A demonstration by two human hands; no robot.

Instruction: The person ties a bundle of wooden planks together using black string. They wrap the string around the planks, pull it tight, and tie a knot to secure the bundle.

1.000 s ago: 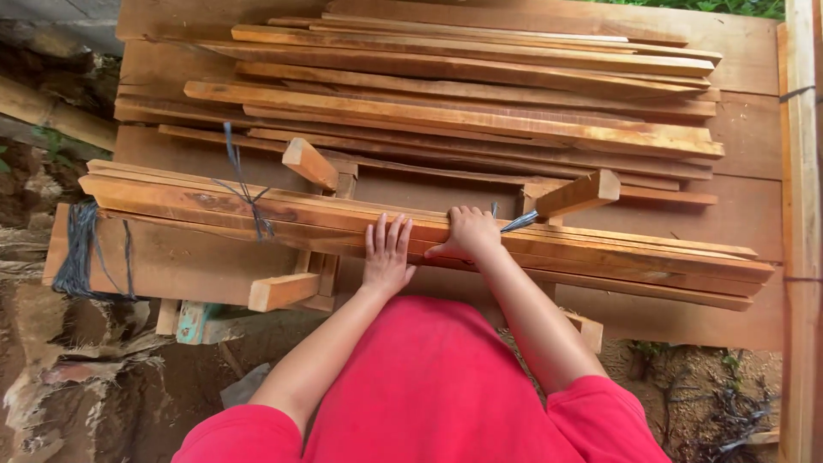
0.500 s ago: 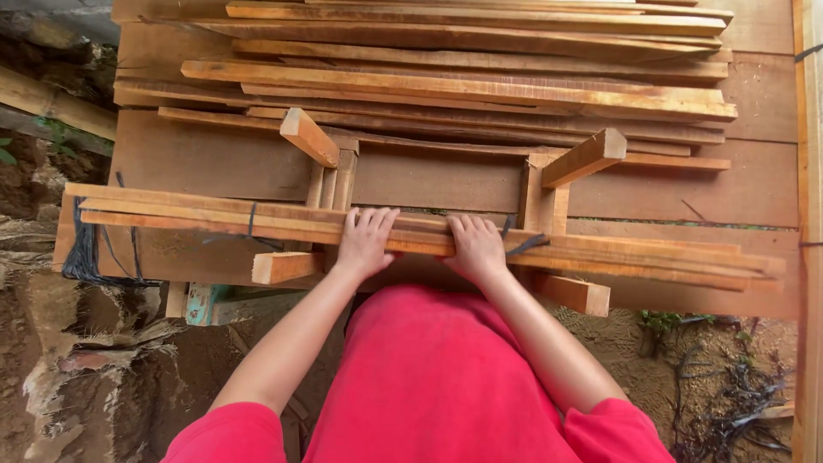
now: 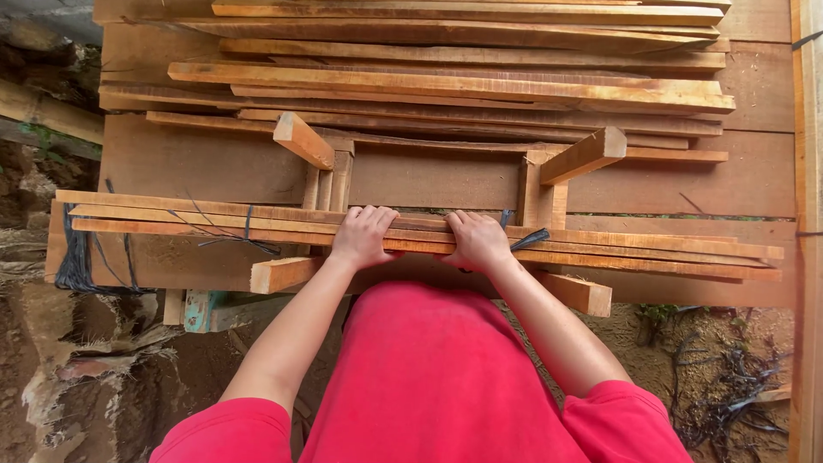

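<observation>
Since half a second ago, our view has tipped slightly and the hands sit nearer together on the slats. We see a wide plank bench (image 3: pixel 214 167) carrying a far stack (image 3: pixel 463 77) of thin boards. Nearer us, a bundle of long slats (image 3: pixel 651 250) runs left to right across a wooden frame (image 3: pixel 540 193). Our left hand (image 3: pixel 364 236) and right hand (image 3: pixel 477 240) press palms-down on its middle, fingers draped over the far edge, each grip loose rather than clenched. Black cord (image 3: pixel 77 257) hangs at the left end. Our red shirt hides the bench's near edge.
</observation>
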